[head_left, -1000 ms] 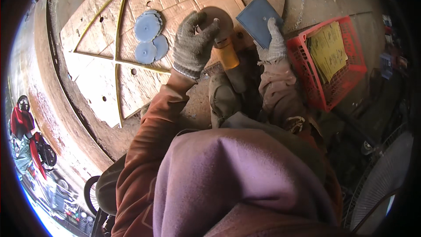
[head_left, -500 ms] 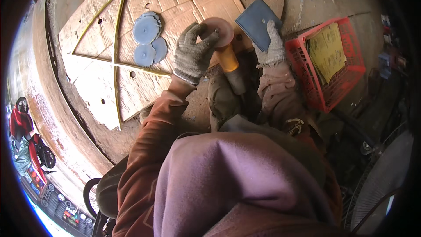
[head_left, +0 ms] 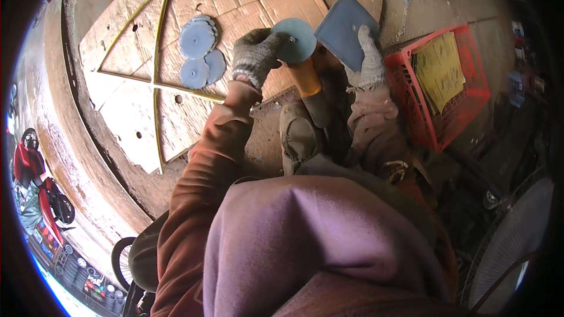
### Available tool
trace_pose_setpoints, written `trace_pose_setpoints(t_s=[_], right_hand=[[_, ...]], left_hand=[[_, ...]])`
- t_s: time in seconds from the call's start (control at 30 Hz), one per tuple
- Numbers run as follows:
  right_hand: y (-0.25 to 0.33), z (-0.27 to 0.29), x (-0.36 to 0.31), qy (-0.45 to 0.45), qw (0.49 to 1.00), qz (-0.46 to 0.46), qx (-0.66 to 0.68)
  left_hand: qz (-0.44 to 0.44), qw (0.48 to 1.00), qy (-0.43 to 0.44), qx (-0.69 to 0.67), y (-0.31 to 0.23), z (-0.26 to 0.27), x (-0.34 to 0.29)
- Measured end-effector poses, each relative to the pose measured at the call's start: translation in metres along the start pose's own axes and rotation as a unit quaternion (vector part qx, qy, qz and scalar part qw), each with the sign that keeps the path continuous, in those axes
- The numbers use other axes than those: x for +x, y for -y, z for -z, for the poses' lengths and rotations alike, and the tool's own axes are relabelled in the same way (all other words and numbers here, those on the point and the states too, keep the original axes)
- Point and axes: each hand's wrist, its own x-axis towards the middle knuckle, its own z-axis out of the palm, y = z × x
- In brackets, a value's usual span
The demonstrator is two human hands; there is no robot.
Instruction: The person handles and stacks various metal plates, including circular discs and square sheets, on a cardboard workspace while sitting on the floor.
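My gloved left hand point(head_left: 257, 56) is closed, its fingers curled at the left edge of a blue-green disc point(head_left: 295, 41) with a small centre hole. Below that disc shows an orange power tool point(head_left: 305, 78) with a grey rear end, standing between my hands. The disc hides the tool's head. My gloved right hand point(head_left: 369, 61) grips a stack of blue-grey square sheets point(head_left: 345, 28), thumb lying on top. To the left of my left hand, several blue scalloped discs point(head_left: 197, 40) lie in overlapping piles on the cardboard point(head_left: 247, 14).
A red plastic crate point(head_left: 436, 123) holding yellow sheets point(head_left: 439, 70) stands to the right. Thin yellow strips point(head_left: 157, 53) form a crossed frame on the cardboard. A fan point(head_left: 511, 246) is at the lower right, and a red motorcycle point(head_left: 35, 170) at the far left.
The round face above the orange tool was reddish-brown and is now blue-green. My left hand has turned and its fingers have curled in. The square sheets tilted slightly in my right hand.
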Motion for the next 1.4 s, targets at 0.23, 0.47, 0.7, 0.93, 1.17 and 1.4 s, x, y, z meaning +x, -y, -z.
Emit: trace_pose_setpoints(t_s=[0.23, 0.47, 0.7, 0.93, 1.17, 1.4], right_hand=[[0.003, -0.036, -0.005, 0.141, 0.955, 0.038, -0.257], [-0.021, -0.052, 0.017, 0.147, 0.721, 0.237, -0.634], [-0.025, -0.055, 0.014, 0.118, 0.703, 0.217, -0.667], [-0.022, -0.065, 0.015, 0.123, 0.637, 0.363, -0.669], [-0.05, -0.047, 0.019, 0.071, 0.795, 0.191, -0.572], [-0.062, -0.043, -0.021, 0.048, 0.808, 0.183, -0.557]], left_hand=[[-0.061, 0.974, -0.076, -0.206, 0.008, 0.004, 0.004], [-0.06, 0.996, 0.008, -0.066, -0.001, 0.006, -0.004], [-0.068, 0.994, 0.04, -0.08, 0.009, 0.004, 0.0], [-0.034, 0.999, 0.037, 0.02, -0.001, 0.008, -0.003], [-0.065, 0.995, 0.073, -0.006, 0.014, 0.002, 0.015], [-0.035, 0.996, 0.081, -0.011, 0.024, 0.013, -0.003]])
